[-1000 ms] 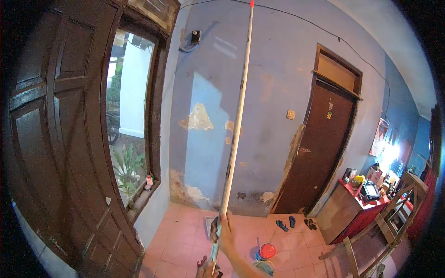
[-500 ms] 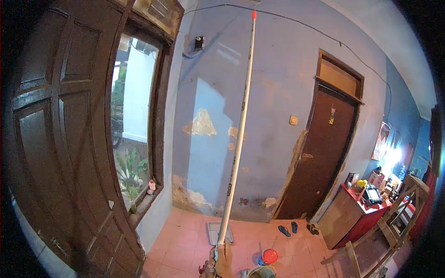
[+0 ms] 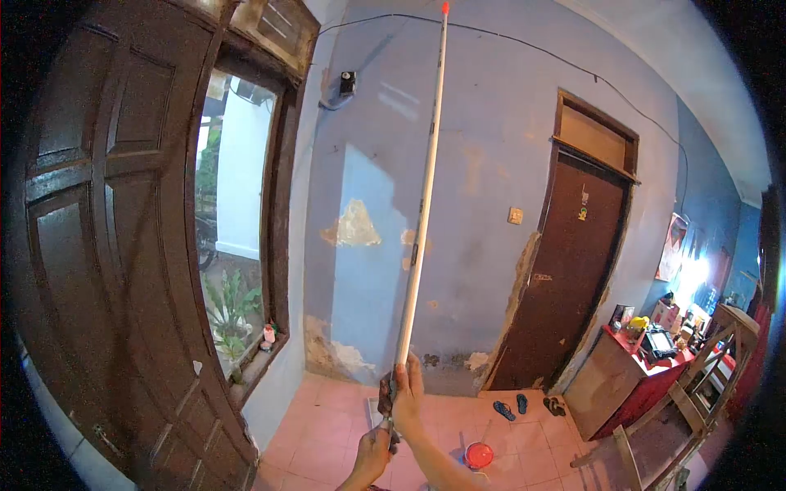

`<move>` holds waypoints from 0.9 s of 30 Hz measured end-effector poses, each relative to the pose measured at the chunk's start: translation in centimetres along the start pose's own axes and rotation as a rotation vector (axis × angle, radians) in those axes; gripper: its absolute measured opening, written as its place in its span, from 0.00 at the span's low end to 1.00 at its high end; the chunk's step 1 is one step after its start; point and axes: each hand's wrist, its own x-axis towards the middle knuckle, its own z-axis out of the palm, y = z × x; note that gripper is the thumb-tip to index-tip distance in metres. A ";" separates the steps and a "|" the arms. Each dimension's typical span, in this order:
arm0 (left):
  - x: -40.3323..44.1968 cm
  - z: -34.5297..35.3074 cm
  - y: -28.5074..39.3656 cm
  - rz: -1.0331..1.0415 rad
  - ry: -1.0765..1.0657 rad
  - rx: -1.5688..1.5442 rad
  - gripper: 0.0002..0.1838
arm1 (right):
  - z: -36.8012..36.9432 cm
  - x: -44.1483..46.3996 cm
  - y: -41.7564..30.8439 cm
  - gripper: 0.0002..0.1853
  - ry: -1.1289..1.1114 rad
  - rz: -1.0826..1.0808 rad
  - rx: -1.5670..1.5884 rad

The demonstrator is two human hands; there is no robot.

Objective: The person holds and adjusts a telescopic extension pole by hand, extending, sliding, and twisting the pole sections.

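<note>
A long white pole (image 3: pixel 426 196) with dark printed marks stands nearly upright before me, its red tip (image 3: pixel 445 8) near the top of the view. My right hand (image 3: pixel 408 397) is wrapped around the lower part of the pole. Below it, my left hand (image 3: pixel 372 452) is closed around the pole's bottom end. Beside my fingers is a dark, stained piece (image 3: pixel 386 398) whose kind I cannot make out. Behind my hands, a pale tray (image 3: pixel 374 412) on the floor is mostly hidden.
A red-topped bucket (image 3: pixel 479 455) stands on the pink tiled floor (image 3: pixel 319 434). Several sandals (image 3: pixel 504 410) lie by the brown door (image 3: pixel 577 270). At right are a cluttered cabinet (image 3: pixel 614 380) and a wooden ladder-like frame (image 3: pixel 688 405). A cable (image 3: pixel 524 39) crosses the peeling blue wall (image 3: pixel 483 172).
Both hands and the pole have risen, and the red tip is higher in view. My two hands now show apart, one above the other. The view has shifted slightly.
</note>
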 end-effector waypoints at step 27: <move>6.5 6.0 15.2 0.201 -0.187 -0.032 0.18 | 3.1 11.4 -13.8 0.18 -0.102 -0.105 0.046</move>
